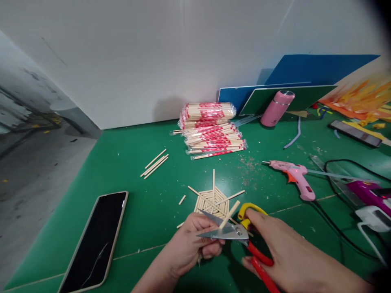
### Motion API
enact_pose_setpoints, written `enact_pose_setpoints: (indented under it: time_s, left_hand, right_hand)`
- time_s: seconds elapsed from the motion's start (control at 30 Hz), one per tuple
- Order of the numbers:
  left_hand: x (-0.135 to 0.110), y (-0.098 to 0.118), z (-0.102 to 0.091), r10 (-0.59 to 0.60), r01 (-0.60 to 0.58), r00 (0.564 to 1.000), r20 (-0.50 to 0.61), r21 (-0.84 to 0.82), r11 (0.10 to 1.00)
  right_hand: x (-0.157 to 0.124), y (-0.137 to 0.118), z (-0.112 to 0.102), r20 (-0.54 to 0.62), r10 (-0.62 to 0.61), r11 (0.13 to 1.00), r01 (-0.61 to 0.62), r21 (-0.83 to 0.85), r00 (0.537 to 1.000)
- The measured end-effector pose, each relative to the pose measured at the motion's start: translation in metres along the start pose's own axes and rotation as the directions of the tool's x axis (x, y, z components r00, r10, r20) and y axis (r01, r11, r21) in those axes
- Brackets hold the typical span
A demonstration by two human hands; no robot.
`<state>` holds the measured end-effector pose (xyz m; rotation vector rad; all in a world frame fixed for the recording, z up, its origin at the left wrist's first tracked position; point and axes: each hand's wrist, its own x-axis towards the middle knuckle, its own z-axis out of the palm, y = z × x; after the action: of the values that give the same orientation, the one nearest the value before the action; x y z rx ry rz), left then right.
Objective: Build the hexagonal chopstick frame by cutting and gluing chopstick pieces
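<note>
My right hand (275, 240) grips a pair of scissors (236, 232) with one yellow and one red handle, blades apart. Between the blades, a wooden chopstick (230, 213) slants up to the right. Its lower part runs into my left hand (195, 240), whose fingers are closed around it. Just beyond both hands lies a web-shaped piece made of chopsticks (214, 199), with spokes sticking out past its rings; its near side is partly hidden by the hands and scissors. A short cut stick (182, 200) rests to its left.
Several loose sticks (155, 165) lie at left, beyond a phone (94, 240). Wrapped chopsticks (212, 132) are heaped by the wall. On the right are a pink glue gun (293, 175) with its cord, a pink bottle (277, 109), another phone (356, 133) and a white plug (374, 219).
</note>
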<state>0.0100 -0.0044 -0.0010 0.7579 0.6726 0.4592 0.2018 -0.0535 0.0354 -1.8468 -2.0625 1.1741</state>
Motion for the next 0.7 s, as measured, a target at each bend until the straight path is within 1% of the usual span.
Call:
enact_pose_setpoints:
  time_s: [0.1, 0.27, 0.4, 0.5, 0.6, 0.7]
  left_hand:
    - [-0.001, 0.0, -0.001, 0.001, -0.001, 1.0, 0.007, -0.009, 1.0]
    - [-0.001, -0.001, -0.004, 0.03, -0.03, 0.999, -0.011, 0.009, 1.0]
    - [0.0, -0.001, -0.005, 0.062, -0.06, 0.997, -0.04, 0.04, 0.997]
    - [0.0, 0.0, -0.002, 0.106, -0.101, 0.992, -0.076, 0.065, 0.993]
    - [0.0, 0.002, 0.003, 0.203, -0.179, 0.97, -0.135, 0.171, 0.969]
    - [-0.001, 0.001, 0.007, 0.335, -0.249, 0.923, -0.189, 0.371, 0.895]
  right_hand:
    - [0.001, 0.0, 0.001, -0.02, -0.019, 1.0, 0.019, 0.004, 1.0]
    - [0.001, 0.001, 0.006, -0.027, 0.004, 0.999, -0.003, 0.036, 1.0]
    - [0.002, 0.002, 0.008, -0.032, -0.002, 0.998, 0.004, 0.059, 0.999]
    - [0.005, 0.002, 0.009, -0.041, 0.003, 0.998, 0.0, 0.067, 0.999]
    - [0.007, 0.002, 0.009, -0.033, 0.022, 0.997, -0.02, 0.079, 0.999]
    - [0.009, 0.001, 0.009, -0.049, 0.042, 0.997, -0.039, 0.059, 0.998]
